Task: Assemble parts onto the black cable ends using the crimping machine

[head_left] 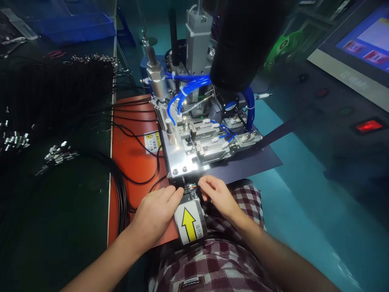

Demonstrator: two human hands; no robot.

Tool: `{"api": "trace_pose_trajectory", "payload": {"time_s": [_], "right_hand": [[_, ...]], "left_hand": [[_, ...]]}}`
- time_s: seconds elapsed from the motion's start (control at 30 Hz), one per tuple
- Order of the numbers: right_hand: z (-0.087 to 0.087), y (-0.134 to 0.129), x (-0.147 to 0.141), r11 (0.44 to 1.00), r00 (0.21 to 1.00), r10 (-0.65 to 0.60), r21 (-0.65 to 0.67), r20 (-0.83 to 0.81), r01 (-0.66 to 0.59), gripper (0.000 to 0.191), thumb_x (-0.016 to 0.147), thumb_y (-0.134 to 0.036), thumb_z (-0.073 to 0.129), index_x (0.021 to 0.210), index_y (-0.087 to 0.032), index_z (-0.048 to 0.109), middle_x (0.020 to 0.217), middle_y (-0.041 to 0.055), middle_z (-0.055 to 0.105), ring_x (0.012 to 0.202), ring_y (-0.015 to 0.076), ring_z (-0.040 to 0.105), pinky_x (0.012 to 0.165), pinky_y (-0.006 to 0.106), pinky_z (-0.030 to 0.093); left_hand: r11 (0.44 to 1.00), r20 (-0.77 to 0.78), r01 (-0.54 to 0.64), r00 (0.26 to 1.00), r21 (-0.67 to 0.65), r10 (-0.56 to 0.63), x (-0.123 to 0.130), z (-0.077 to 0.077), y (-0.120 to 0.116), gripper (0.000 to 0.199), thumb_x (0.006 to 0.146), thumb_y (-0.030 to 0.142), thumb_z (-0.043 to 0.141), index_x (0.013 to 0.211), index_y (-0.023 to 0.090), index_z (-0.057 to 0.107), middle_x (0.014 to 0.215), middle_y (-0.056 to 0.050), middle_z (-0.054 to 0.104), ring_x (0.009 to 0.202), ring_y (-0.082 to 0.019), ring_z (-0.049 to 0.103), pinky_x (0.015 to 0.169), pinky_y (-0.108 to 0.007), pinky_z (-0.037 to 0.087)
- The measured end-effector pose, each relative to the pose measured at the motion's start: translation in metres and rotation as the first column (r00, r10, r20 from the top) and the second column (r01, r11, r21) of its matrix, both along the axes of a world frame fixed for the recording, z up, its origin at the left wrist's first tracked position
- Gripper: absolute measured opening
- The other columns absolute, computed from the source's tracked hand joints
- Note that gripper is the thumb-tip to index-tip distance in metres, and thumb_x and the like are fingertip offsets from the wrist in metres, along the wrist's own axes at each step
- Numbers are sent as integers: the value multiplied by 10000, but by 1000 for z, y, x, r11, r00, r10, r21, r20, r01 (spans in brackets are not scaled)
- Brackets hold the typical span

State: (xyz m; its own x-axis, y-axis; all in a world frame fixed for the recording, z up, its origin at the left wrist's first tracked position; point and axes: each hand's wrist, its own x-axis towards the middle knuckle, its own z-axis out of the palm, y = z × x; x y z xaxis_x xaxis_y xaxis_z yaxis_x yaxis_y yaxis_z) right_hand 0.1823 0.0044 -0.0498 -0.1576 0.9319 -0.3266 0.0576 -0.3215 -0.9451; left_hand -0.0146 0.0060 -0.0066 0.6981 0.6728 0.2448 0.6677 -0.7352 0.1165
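Thin coloured wires [192, 186] lie at the front of a metal machine [179, 158], between my two hands. My left hand [158, 209] is closed beside a small black fixture [187, 197], its thumb and fingertips at the left end of the wires; a black cable seems to run under it. On the wires' right side my right hand [217, 194] is pinched, fingertips close to the wire ends. What sits between its fingertips is too small to make out. Below the fixture is a white cover with a yellow arrow [189, 225].
Bundles of black cables [118, 182] with metal ends cross the orange mat [127, 142] on the left. Blue air tubes [194, 83] top the machine. A control screen [364, 44] and a lit red switch [368, 125] stand at right. A blue tray [75, 28] is back left.
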Motion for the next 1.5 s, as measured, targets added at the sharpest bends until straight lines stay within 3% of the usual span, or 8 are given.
{"api": "trace_pose_trajectory", "payload": {"time_s": [0.27, 0.5, 0.67, 0.8, 0.97, 1.2, 1.33, 1.5], "right_hand": [[8, -1, -13, 997, 994, -71, -21, -84, 69, 235, 828, -378, 549, 701, -191, 489, 505, -67, 426, 459, 101, 388, 470, 236, 310], [11, 3, -10, 997, 995, -47, -64, -87, 41, 247, 810, -392, 560, 686, -186, 502, 496, -64, 455, 459, 101, 406, 479, 235, 314], [9, 5, -10, 989, 977, -50, -148, -208, 19, 270, 781, -407, 588, 671, -170, 524, 487, -66, 462, 453, 88, 368, 482, 228, 287], [13, 5, -9, 994, 982, -21, -109, -187, 0, 272, 785, -414, 584, 684, -167, 527, 493, -65, 476, 460, 92, 380, 498, 233, 290], [12, 3, -10, 998, 983, -16, -61, -183, 5, 295, 788, -435, 579, 672, -176, 499, 496, -72, 454, 477, 97, 394, 527, 240, 318], [6, 2, -11, 999, 984, 15, -31, -180, -21, 310, 780, -472, 581, 692, -184, 506, 500, -66, 459, 478, 112, 408, 524, 253, 329], [5, 0, -11, 1000, 989, 15, -2, -148, -15, 336, 764, -507, 591, 688, -188, 514, 510, -59, 458, 489, 127, 428, 530, 265, 340], [4, -1, -12, 999, 990, 30, 14, -135, -29, 359, 755, -528, 592, 687, -183, 519, 515, -51, 468, 500, 137, 441, 552, 275, 345]], "left_hand": [[1000, 0, -4, 1000, -3, 4, 0, -1, 0, 273, 911, 92, 332, 1043, 86, 571, 779, -73, 630, 653, -179, 583, 549, -280, 473], [1000, 10, -1, 1000, -17, 1, -1, -1, 1, 294, 920, 97, 314, 1029, 93, 587, 782, -73, 623, 653, -171, 559, 550, -275, 454], [996, -75, -90, 993, 23, 92, 5, 7, -5, 277, 903, 108, 360, 1019, 121, 612, 896, -118, 605, 786, -233, 535, 629, -350, 448], [982, -138, -138, 983, -132, 120, 11, 14, -14, 352, 857, 37, 347, 1146, 82, 543, 918, -123, 581, 775, -227, 508, 633, -358, 458], [910, -66, -214, 977, -354, 204, 18, 17, -18, 413, 832, 27, 363, 1193, 168, 504, 1030, -91, 554, 874, -213, 517, 720, -340, 483], [912, -51, -283, 958, -297, 281, 28, 10, -21, 338, 852, 89, 421, 1151, 173, 554, 980, -80, 583, 861, -208, 543, 745, -342, 488], [897, 39, -309, 940, -315, 338, 31, 8, -24, 311, 855, 94, 421, 1103, 185, 587, 941, -71, 580, 845, -199, 551, 729, -338, 498], [861, 169, -396, 870, -318, 463, 13, 10, -45, 324, 870, 68, 344, 1110, 141, 549, 1044, -114, 576, 988, -197, 557, 836, -344, 510]]}}
